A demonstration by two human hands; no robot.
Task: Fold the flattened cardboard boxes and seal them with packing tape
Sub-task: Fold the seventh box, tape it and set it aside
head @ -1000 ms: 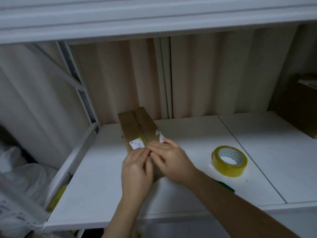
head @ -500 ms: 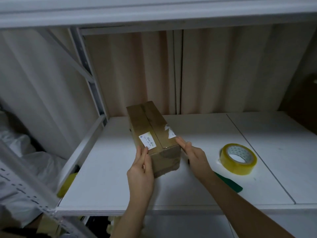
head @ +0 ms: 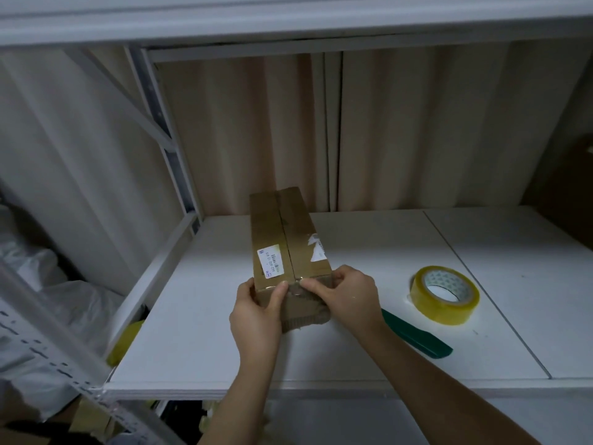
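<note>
A long brown cardboard box (head: 282, 239) lies on the white shelf (head: 192, 332), its closed flaps facing up with a white label on the left flap. My left hand (head: 256, 311) grips the near left corner of the box, thumb on the top edge. My right hand (head: 345, 295) holds the near right corner, thumb and fingers pressing on the top edge near the centre seam. A roll of yellowish packing tape (head: 444, 293) lies flat on the shelf to the right of the box.
A green-handled tool (head: 417, 338) lies on the shelf just behind my right forearm. A white metal rack upright (head: 167, 149) stands at the left. A beige curtain (head: 401, 130) hangs behind. Brown cardboard (head: 571, 194) shows at the far right.
Both hands went from the box top to its near sides, then came back up onto the near top edge. The view has shifted closer to the box.
</note>
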